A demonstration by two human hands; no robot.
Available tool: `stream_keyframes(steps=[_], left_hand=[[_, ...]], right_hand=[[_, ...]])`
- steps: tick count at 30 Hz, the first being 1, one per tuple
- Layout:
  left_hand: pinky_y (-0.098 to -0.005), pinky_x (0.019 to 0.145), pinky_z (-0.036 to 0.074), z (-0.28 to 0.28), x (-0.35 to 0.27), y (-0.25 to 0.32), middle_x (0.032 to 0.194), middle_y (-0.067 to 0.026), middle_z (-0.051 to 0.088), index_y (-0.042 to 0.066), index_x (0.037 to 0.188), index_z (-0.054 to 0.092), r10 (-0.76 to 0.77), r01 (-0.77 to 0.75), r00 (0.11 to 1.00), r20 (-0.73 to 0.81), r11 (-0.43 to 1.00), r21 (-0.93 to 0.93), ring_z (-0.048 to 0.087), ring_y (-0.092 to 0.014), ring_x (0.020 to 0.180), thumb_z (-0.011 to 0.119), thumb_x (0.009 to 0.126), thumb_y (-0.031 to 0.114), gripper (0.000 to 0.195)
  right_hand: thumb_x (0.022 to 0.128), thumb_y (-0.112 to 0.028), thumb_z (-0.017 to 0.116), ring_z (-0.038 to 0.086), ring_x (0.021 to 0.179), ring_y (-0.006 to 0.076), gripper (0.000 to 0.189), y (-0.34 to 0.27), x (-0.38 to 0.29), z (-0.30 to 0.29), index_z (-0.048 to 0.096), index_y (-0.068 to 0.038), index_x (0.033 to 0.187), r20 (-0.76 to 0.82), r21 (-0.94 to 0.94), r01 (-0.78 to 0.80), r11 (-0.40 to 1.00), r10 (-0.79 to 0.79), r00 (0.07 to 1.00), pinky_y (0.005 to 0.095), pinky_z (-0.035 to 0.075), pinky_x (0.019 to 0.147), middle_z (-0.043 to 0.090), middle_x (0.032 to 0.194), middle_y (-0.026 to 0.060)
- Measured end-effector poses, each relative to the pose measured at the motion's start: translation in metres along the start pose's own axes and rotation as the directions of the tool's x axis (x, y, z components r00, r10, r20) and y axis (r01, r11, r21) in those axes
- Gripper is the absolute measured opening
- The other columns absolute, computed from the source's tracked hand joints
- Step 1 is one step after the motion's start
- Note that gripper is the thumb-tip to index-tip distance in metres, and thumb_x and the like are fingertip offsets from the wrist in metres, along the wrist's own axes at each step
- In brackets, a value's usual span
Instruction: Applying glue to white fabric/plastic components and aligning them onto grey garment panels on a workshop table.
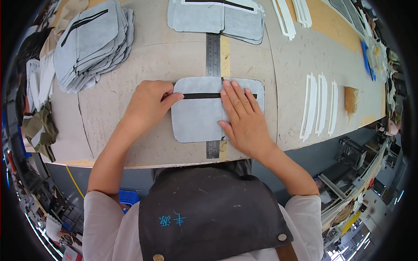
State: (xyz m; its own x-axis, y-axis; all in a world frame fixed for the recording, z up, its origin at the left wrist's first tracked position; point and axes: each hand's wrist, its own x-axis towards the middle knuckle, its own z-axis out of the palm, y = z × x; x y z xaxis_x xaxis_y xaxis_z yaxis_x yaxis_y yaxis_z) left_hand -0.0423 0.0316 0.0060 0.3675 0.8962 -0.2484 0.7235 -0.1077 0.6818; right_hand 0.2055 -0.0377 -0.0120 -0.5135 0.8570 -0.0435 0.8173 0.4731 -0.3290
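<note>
A light grey leather-like panel point(197, 120) with rounded corners lies flat on the work table, crossed by a narrow black slot or strip point(200, 96). My left hand point(151, 99) pinches its left edge, thumb and bent forefinger at the strip's left end. Flat on the right half rests my right hand point(245, 115), palm down, its fingers covering part of the strip. A vertical seam runs down the panel's middle beside these fingers. Beneath the panel passes a steel ruler point(213, 55), showing above and below it.
Stacks of similar grey panels stand at upper left point(94, 42) and top centre point(196, 19). White slotted strips point(308, 107) lie to the right, near a brown block point(351, 99). Olive fabric point(40, 130) hangs at the left edge. The table's front edge point(140, 165) is close to my apron.
</note>
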Motion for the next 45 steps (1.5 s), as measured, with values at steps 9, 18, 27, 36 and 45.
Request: stream_keyframes(steps=[9,18,27,36,45], left_hand=[[-0.0380,0.053,0.042,0.004,-0.003,-0.001,0.059,-0.0160,0.056,-0.002,0.068,0.058,0.013,-0.010,0.995,-0.100,0.999,0.037,0.053,-0.033,0.053,0.072,0.081,0.017,0.027],[-0.0316,0.048,0.036,0.010,-0.004,-0.004,0.057,-0.0118,0.050,-0.003,0.075,0.059,0.016,-0.004,0.982,-0.186,0.998,0.066,0.041,-0.019,0.049,0.071,0.085,0.016,0.025],[-0.0302,0.055,0.043,0.038,-0.023,0.001,0.071,-0.0103,0.058,0.000,0.090,0.060,0.345,-0.398,0.779,-0.524,0.917,0.013,0.053,-0.020,0.057,0.065,0.089,0.005,0.008],[-0.0181,0.061,0.035,0.054,-0.038,0.006,0.079,0.0050,0.052,0.002,0.093,0.057,-0.209,-0.127,0.803,-0.558,0.855,-0.503,0.040,-0.002,0.069,0.050,0.102,0.019,0.020],[-0.0249,0.044,0.029,0.050,-0.031,0.005,0.054,-0.0040,0.038,0.003,0.080,0.054,-0.055,-0.053,0.772,-0.633,0.987,-0.149,0.032,-0.007,0.049,0.058,0.098,0.016,0.023]], right_hand=[[0.091,-0.019,0.055,0.025,0.144,0.0302,0.057,-0.001,-0.001,0.002,0.038,0.006,0.140,-0.010,-0.018,0.028,0.999,-0.029,1.000,0.0419,0.021,0.117,0.030,0.152,0.0179],[0.089,-0.012,0.056,0.028,0.142,0.0317,0.055,-0.002,0.000,0.007,0.040,0.008,0.137,-0.073,0.010,0.039,0.999,-0.038,0.997,0.0430,0.025,0.116,0.032,0.150,0.0201],[0.081,-0.007,0.068,0.049,0.112,0.0298,0.049,0.031,0.009,-0.013,0.053,0.004,0.126,-0.467,0.251,-0.239,0.938,0.333,0.819,0.0388,0.042,0.094,0.052,0.126,0.0169],[0.091,-0.017,0.068,0.043,0.062,0.0022,0.018,0.013,0.002,-0.013,0.064,-0.001,0.082,-0.030,0.967,-0.181,0.181,0.782,0.622,0.0192,0.035,0.056,0.056,0.071,-0.0053],[0.095,-0.015,0.062,0.026,0.054,0.0087,0.036,0.013,-0.007,0.002,0.044,-0.002,0.066,-0.425,0.579,-0.338,0.742,0.628,0.651,0.0268,0.027,0.044,0.032,0.054,0.0046]])
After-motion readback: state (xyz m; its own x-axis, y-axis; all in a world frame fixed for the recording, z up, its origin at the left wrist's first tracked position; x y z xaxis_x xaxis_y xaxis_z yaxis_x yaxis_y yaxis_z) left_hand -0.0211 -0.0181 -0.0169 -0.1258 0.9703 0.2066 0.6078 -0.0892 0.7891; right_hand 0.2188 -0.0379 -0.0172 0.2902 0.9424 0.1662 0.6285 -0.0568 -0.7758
